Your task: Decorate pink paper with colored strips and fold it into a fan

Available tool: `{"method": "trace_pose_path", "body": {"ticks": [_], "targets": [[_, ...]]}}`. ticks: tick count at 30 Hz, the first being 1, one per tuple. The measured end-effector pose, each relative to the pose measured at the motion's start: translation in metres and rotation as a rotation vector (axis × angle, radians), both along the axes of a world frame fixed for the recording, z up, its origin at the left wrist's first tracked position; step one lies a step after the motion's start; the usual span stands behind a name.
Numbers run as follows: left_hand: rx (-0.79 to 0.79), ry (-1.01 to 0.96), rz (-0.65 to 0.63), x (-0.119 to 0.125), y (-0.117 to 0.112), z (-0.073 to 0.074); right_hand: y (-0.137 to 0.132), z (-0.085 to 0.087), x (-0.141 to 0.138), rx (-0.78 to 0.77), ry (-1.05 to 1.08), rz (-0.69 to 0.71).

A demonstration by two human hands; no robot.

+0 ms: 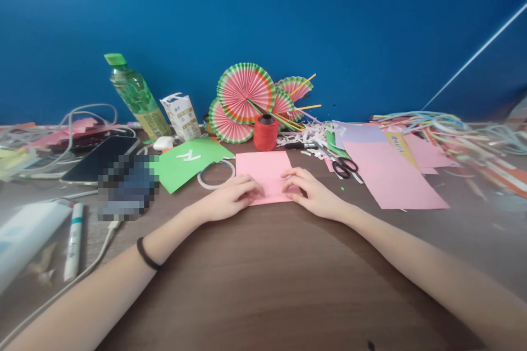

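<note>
A pink sheet of paper (263, 170) lies flat on the brown table before me, its near edge toward me. My left hand (230, 198) grips the near left corner with curled fingers, the thumb low by the edge. On the opposite corner, my right hand (315, 194) has its bent fingers on top and its thumb at the near edge. A narrow strip along that edge looks folded. Just left of the sheet is a roll of tape (200, 180), partly behind my left hand. Behind the sheet stands a red spool of thread (265, 134).
Pleated paper fans (246, 93) lean at the back wall. Left are green paper (193, 162), a bottle (138, 98), a carton (181, 116), a tablet (99, 159) and a marker (74, 241). Right are scissors (345, 166), paper shreds (304, 134) and larger pink paper (391, 175).
</note>
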State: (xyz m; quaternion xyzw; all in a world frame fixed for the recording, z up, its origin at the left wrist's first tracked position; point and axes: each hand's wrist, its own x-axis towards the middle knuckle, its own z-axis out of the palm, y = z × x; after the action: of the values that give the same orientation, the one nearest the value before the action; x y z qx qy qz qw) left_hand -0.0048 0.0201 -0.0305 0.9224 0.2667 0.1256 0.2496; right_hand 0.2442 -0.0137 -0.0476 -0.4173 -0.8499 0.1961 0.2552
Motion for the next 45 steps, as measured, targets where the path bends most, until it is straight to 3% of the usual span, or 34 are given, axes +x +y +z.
{"method": "trace_pose_path", "body": {"ticks": [9,32,45], "targets": [[0.002,0.047,-0.022,0.0025,-0.0018,0.0066,-0.0011,0.0023,-0.0009,0.023,-0.002,0.021],[0.097,0.094,-0.059,0.0002,-0.0014,0.0015,0.0000,0.0059,0.0017,-0.075,0.021,0.048],[0.111,0.121,-0.064,0.0005,-0.0006,-0.0003,-0.0014,-0.0017,0.0023,0.097,-0.101,0.122]]}}
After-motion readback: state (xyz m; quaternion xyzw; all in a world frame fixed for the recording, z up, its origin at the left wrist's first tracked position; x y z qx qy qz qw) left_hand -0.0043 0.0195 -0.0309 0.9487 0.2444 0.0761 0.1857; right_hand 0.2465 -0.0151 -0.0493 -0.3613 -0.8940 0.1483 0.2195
